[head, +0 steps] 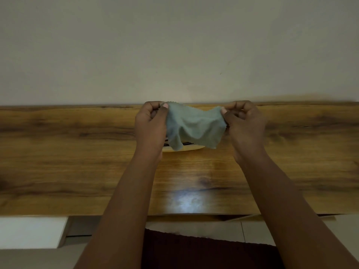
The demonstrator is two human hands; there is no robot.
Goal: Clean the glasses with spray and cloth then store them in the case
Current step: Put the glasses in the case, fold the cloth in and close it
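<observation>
Both hands — left hand [150, 125], right hand [245, 125] — pinch the green cloth [194, 127] stretched above the wooden table [77, 152]

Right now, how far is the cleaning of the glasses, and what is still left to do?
Nothing looks finished. In hand: the left hand and right hand pinch the grey-green cloth by its top corners and hold it spread above the wooden table. Behind the cloth lies a pale object, mostly hidden, perhaps the case. No spray and no clear glasses show, so wiping and storing appear left.
</observation>
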